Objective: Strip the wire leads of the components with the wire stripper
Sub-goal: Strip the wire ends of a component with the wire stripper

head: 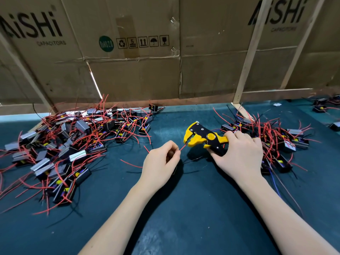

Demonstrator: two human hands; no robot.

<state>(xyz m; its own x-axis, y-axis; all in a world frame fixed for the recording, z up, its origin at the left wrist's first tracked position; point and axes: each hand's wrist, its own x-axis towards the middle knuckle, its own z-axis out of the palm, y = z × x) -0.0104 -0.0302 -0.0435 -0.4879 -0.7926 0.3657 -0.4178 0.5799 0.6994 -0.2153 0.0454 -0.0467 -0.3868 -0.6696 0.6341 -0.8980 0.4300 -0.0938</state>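
With our left hand [160, 161] we are pinching a thin red wire lead [182, 148] just before the jaws of the yellow-and-black wire stripper [204, 138], which our right hand [239, 153] is gripping. If the lead is bending aside, the jaws are probably missing it.

My dark teal table [184, 208] meets flattened cardboard boxes [132, 74] at twelve o'clock, braced by pale wooden slats [247, 57].

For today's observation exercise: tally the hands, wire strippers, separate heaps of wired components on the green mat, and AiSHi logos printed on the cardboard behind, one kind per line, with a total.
Hands: 2, left hand and right hand
Wire stripper: 1
Component heaps: 3, left heap, right heap, small far-right heap
AiSHi logos: 2, left logo and right logo
Total: 8
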